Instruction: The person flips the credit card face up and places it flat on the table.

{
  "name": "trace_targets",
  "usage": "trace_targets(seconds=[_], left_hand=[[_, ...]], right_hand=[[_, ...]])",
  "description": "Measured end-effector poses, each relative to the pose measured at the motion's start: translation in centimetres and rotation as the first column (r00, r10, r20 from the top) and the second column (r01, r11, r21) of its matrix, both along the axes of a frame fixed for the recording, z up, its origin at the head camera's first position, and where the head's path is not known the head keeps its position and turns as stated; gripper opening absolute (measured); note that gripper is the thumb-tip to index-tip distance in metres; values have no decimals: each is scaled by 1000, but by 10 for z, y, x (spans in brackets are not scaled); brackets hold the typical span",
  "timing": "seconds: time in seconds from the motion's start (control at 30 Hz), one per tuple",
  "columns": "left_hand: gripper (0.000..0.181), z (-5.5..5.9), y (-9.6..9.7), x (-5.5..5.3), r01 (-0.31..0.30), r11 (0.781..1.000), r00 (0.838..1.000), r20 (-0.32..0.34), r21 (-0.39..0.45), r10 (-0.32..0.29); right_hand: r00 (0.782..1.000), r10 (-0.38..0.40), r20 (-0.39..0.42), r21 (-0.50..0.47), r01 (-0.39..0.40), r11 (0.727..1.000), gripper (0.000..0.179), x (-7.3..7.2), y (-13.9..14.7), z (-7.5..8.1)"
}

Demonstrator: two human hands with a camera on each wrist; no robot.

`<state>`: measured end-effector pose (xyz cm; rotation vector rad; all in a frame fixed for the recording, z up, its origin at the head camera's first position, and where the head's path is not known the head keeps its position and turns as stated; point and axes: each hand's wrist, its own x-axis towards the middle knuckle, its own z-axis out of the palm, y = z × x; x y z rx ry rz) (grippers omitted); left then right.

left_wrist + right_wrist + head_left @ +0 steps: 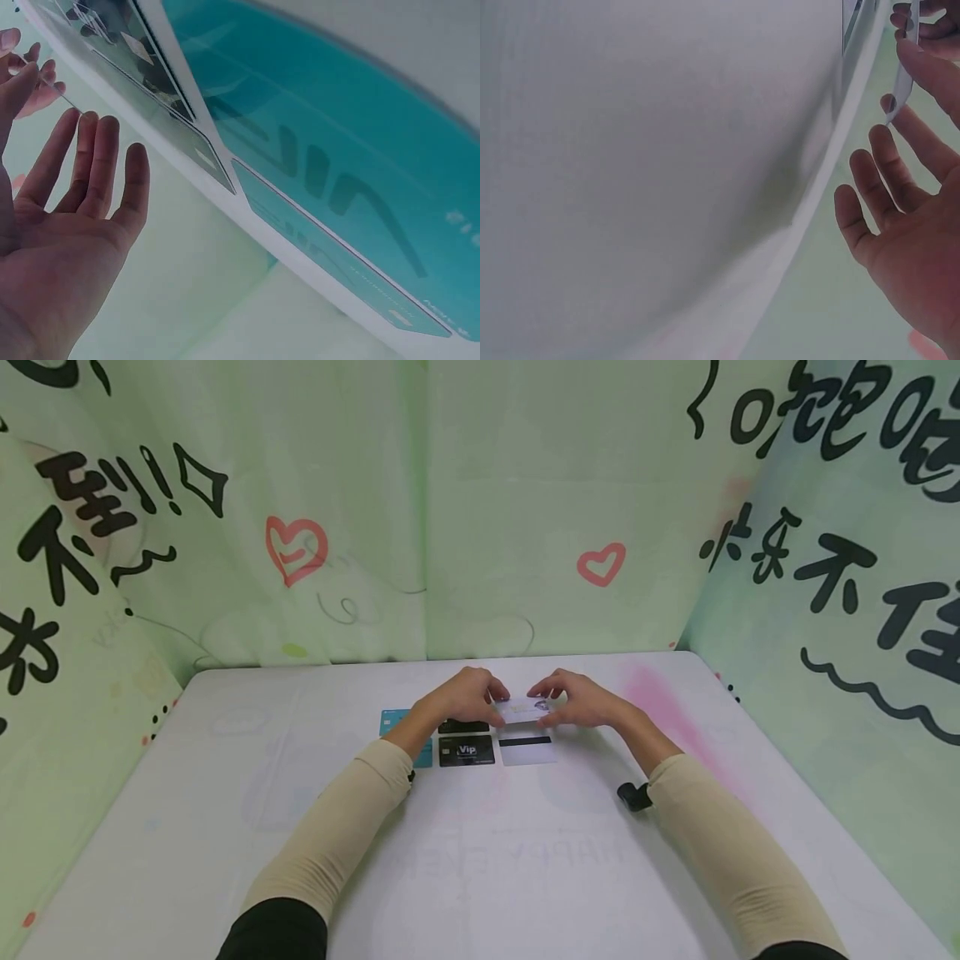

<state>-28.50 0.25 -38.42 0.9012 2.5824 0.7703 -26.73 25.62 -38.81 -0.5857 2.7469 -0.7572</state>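
Note:
A white card (521, 710) with a small dark print at its right end is held up between both hands, just above a group of cards. My left hand (467, 695) pinches its left end between thumb and fingers. At the right end, my right hand (576, 700) grips the card by its edges. In the right wrist view the card (904, 86) shows nearly edge-on between thumb and index finger, the other fingers spread loosely. Below it lies a pale card with a black stripe (527, 752). Beside that is a black Vip card (467, 752).
Another black card (461, 727) is partly hidden behind my left hand. Blue cards (392, 720) lie at the left of the group, partly covered by my left wrist. The white table (480, 877) is bordered by printed green curtains (487, 485) at the back and sides.

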Motion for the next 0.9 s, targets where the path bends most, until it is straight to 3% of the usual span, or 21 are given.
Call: trace_targets(seconds=[0.57, 0.9], left_hand=[[47, -4, 0, -3, -2, 1000, 1000, -1, -18, 2], [45, -10, 4, -7, 18, 997, 999, -26, -78, -20]], right_hand=[[999, 40, -31, 3, -40, 999, 52, -2, 2, -1], [998, 55, -30, 35, -54, 998, 52, -3, -1, -5]])
